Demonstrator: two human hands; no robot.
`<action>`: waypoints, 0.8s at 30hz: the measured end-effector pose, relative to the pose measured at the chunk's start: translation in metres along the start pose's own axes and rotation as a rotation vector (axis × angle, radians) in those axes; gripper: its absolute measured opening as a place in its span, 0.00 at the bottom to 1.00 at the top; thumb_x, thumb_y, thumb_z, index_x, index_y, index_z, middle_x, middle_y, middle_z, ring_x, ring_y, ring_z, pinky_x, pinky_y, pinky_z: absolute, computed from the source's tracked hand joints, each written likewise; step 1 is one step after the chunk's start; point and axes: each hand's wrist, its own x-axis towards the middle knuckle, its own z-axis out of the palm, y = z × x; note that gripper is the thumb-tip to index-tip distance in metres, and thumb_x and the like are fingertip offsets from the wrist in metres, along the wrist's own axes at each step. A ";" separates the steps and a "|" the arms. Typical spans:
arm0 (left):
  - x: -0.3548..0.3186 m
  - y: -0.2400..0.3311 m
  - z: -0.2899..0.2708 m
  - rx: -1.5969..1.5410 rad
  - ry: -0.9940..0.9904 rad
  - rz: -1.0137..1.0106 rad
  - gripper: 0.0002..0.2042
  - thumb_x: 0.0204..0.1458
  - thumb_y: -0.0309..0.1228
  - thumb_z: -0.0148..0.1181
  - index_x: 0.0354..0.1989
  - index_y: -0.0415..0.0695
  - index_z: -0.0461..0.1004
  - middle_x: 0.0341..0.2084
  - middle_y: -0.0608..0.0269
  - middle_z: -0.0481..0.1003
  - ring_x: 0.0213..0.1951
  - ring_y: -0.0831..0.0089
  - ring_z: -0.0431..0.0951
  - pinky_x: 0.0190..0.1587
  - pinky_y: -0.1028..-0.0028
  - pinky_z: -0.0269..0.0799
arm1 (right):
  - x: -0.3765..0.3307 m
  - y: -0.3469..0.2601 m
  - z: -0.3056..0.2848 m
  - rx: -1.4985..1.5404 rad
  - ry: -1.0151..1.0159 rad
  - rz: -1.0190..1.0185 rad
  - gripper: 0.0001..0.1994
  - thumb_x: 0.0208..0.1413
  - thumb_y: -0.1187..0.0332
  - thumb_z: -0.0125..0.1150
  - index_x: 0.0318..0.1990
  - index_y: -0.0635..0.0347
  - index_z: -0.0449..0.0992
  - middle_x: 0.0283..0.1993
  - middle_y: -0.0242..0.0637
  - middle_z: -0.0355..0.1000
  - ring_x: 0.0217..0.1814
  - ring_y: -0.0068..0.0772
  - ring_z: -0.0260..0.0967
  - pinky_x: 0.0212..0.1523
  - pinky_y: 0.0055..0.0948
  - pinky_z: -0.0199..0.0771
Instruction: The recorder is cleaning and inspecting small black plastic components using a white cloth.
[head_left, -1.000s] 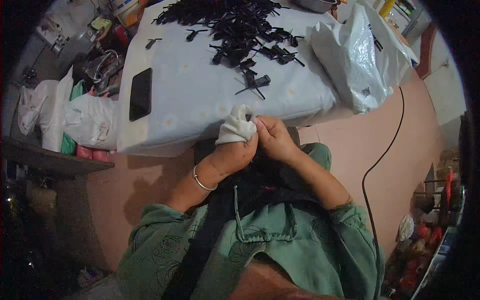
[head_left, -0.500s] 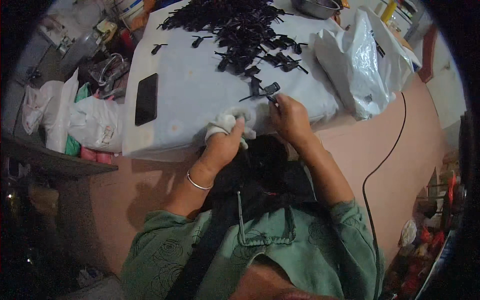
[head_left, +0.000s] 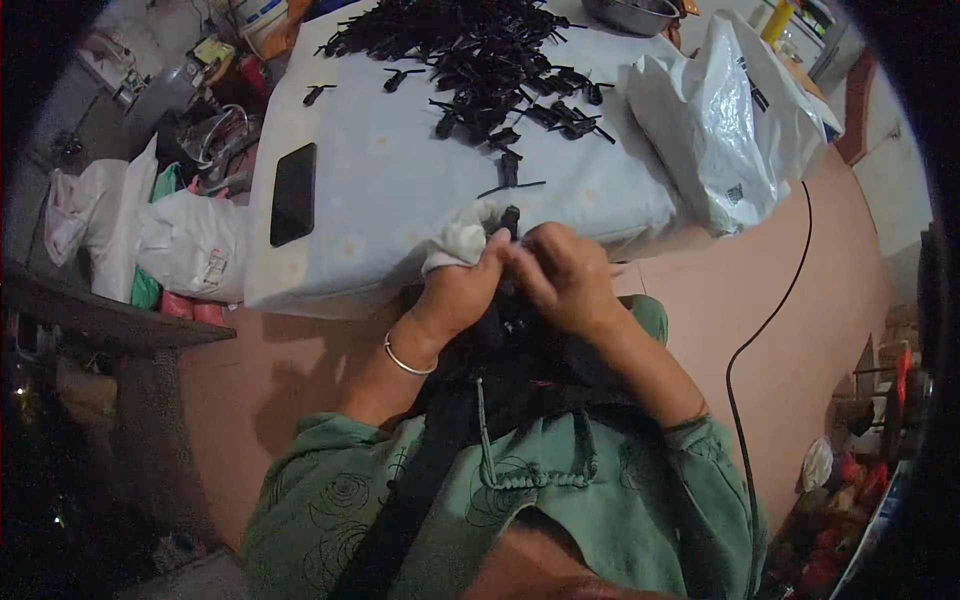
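Note:
My left hand [head_left: 462, 292] is closed round a bunched white cloth [head_left: 462, 242]. A small black plastic part [head_left: 511, 218] stands upright between the cloth and my left thumb. My right hand [head_left: 572, 275] is right against it, fingers curled toward the left thumb and smeared by motion; I cannot make out whether it grips anything. Just beyond both hands, another black part with a thin strip across its end [head_left: 510, 172] lies on the table. Farther back spreads a large heap of similar black parts [head_left: 470, 60].
A pale patterned cover lies over the table [head_left: 350, 200]. A black phone [head_left: 293, 195] rests at its left, near two loose black parts. A white plastic bag [head_left: 710, 130] stands at the right edge, a metal bowl [head_left: 632, 15] behind. A black cable [head_left: 735, 360] runs down the right.
My right hand has moved left and toward me, meeting my left hand. The black part it held is now upright at the cloth in my left hand, which has shifted slightly right.

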 end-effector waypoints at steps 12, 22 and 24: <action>-0.001 0.035 -0.005 -0.104 -0.160 -0.188 0.08 0.46 0.23 0.51 0.36 0.37 0.67 0.22 0.63 0.70 0.22 0.77 0.71 0.25 0.78 0.67 | -0.005 0.018 -0.002 0.386 -0.213 0.287 0.14 0.55 0.64 0.48 0.23 0.66 0.66 0.16 0.32 0.58 0.21 0.18 0.51 0.21 0.24 0.57; 0.001 0.014 0.004 0.258 -0.061 0.279 0.10 0.44 0.24 0.51 0.36 0.36 0.68 0.27 0.54 0.72 0.29 0.62 0.74 0.32 0.70 0.69 | -0.014 0.026 0.016 0.644 -0.178 0.492 0.12 0.57 0.65 0.46 0.27 0.65 0.68 0.20 0.25 0.61 0.25 0.15 0.54 0.25 0.20 0.59; 0.002 0.025 0.007 -0.198 -0.045 -0.038 0.10 0.47 0.25 0.51 0.39 0.38 0.66 0.26 0.60 0.71 0.28 0.69 0.72 0.31 0.72 0.68 | -0.009 0.022 0.002 0.525 -0.167 0.424 0.12 0.56 0.65 0.47 0.28 0.65 0.68 0.21 0.27 0.63 0.25 0.16 0.56 0.26 0.20 0.60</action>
